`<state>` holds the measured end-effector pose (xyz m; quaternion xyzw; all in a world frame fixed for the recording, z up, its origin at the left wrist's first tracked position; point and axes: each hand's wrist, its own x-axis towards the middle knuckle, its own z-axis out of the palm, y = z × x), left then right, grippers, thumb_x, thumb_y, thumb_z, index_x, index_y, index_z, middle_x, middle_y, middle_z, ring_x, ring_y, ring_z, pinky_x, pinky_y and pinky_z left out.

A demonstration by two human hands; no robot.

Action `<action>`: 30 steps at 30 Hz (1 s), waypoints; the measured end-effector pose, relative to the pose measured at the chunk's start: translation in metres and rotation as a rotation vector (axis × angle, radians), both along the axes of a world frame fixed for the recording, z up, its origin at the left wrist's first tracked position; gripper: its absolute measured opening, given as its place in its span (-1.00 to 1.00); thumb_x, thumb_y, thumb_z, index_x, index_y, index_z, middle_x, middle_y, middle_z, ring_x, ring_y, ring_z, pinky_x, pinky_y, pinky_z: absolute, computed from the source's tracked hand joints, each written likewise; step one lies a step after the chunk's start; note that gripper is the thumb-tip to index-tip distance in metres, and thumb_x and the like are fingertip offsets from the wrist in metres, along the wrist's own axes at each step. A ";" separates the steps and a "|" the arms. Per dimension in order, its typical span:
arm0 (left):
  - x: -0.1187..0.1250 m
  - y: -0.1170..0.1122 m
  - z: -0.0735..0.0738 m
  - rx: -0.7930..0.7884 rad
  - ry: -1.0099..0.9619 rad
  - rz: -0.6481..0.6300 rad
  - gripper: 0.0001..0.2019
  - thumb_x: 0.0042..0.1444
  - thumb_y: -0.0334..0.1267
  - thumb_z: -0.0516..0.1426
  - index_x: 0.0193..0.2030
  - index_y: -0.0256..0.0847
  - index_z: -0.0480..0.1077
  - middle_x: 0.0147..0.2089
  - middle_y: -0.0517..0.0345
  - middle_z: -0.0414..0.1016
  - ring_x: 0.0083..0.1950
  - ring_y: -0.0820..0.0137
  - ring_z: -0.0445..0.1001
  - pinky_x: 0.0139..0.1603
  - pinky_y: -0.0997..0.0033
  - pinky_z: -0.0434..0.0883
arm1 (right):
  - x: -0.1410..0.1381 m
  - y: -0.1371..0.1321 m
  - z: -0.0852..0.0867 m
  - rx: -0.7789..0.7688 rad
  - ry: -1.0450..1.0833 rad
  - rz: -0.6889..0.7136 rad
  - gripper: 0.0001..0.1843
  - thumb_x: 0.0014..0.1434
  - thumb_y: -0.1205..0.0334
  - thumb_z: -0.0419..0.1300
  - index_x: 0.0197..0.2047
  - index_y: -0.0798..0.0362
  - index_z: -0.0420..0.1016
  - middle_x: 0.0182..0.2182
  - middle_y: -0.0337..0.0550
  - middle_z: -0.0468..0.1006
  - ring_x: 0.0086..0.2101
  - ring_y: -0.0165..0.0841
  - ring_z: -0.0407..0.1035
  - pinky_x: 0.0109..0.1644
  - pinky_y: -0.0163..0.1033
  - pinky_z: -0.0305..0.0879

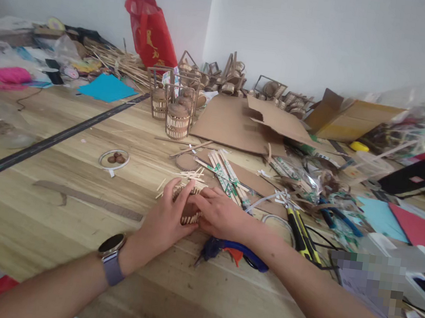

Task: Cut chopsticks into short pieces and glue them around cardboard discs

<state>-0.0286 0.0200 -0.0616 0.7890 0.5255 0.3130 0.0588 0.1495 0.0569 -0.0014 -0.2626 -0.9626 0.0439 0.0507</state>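
Observation:
Between my hands sits a small round cardboard basket [191, 213] ringed with short pale wooden sticks. My left hand [167, 215], a watch on its wrist, curls its thumb and fingers around the left side. The fingers of my right hand [219, 214] are bent together at the right rim, and whatever they pinch is hidden. Loose short sticks [195, 176] lie just beyond my fingers. Under my right forearm rests a blue hot glue gun [232, 251] with an orange trigger. Green-and-white wrapped sticks [224, 173] are spread behind the right hand.
At the left lie a cardboard strip [87, 199] and a white ring [115, 159] around brown balls. Finished lantern-like baskets [177, 118] stand behind, beside cardboard sheets [232, 120]. Yellow-black cutters [302, 234], blue-handled pliers [341, 216] and clutter crowd the right.

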 end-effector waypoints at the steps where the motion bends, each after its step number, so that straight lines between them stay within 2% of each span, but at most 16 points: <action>1: 0.000 0.000 -0.001 0.003 0.000 0.003 -0.05 -0.06 -0.20 0.36 0.39 -0.05 -0.09 0.30 -0.22 0.01 0.26 -0.08 0.26 -0.02 0.00 0.50 | 0.000 0.000 0.000 -0.002 -0.002 -0.002 -0.57 0.07 0.43 0.12 0.05 0.19 0.36 -0.19 0.06 0.49 -0.16 -0.17 0.30 -0.06 -0.12 0.22; 11: 0.000 -0.001 0.000 -0.010 -0.011 -0.002 -0.08 -0.03 -0.24 0.34 0.39 -0.01 -0.09 0.31 -0.20 0.00 0.24 -0.06 0.29 -0.02 0.01 0.50 | 0.000 -0.003 -0.003 -0.030 0.010 -0.039 -0.64 0.08 0.47 0.10 -0.02 0.15 0.41 -0.17 0.04 0.49 -0.13 -0.18 0.30 0.01 -0.12 0.19; 16: -0.001 0.001 0.002 -0.052 -0.031 -0.016 -0.07 -0.05 -0.29 0.32 0.39 0.01 -0.10 0.32 -0.19 -0.03 0.24 -0.07 0.28 0.00 -0.03 0.49 | 0.000 -0.005 0.003 -0.064 0.018 -0.057 -0.62 0.12 0.47 0.09 0.04 0.15 0.40 -0.15 0.06 0.50 -0.09 -0.17 0.31 0.01 -0.09 0.20; 22: -0.010 0.007 0.009 -0.082 -0.042 -0.100 -0.08 -0.09 -0.34 0.31 0.37 -0.07 -0.05 0.31 -0.21 -0.04 0.31 -0.08 0.17 0.12 -0.09 0.42 | 0.000 -0.008 0.010 -0.107 0.088 -0.054 -0.63 0.18 0.45 0.12 0.07 0.14 0.38 -0.09 0.05 0.52 0.00 -0.17 0.30 0.03 -0.10 0.21; 27: -0.011 0.005 0.013 -0.123 -0.015 -0.027 -0.04 -0.17 -0.28 0.39 0.35 -0.05 -0.01 0.35 -0.20 -0.08 0.25 -0.12 0.27 0.05 -0.14 0.46 | -0.003 -0.007 0.010 -0.107 0.075 -0.079 -0.64 0.19 0.46 0.12 0.07 0.16 0.39 -0.08 0.07 0.52 -0.01 -0.17 0.32 0.04 -0.08 0.20; 30: -0.008 0.003 0.012 -0.096 0.001 0.010 0.01 -0.19 -0.26 0.41 0.37 -0.05 -0.03 0.36 -0.22 -0.08 0.20 -0.12 0.33 0.01 -0.13 0.49 | -0.004 -0.006 0.008 -0.099 0.076 -0.074 -0.62 0.18 0.45 0.11 0.08 0.14 0.39 -0.08 0.07 0.52 -0.02 -0.17 0.32 0.04 -0.07 0.20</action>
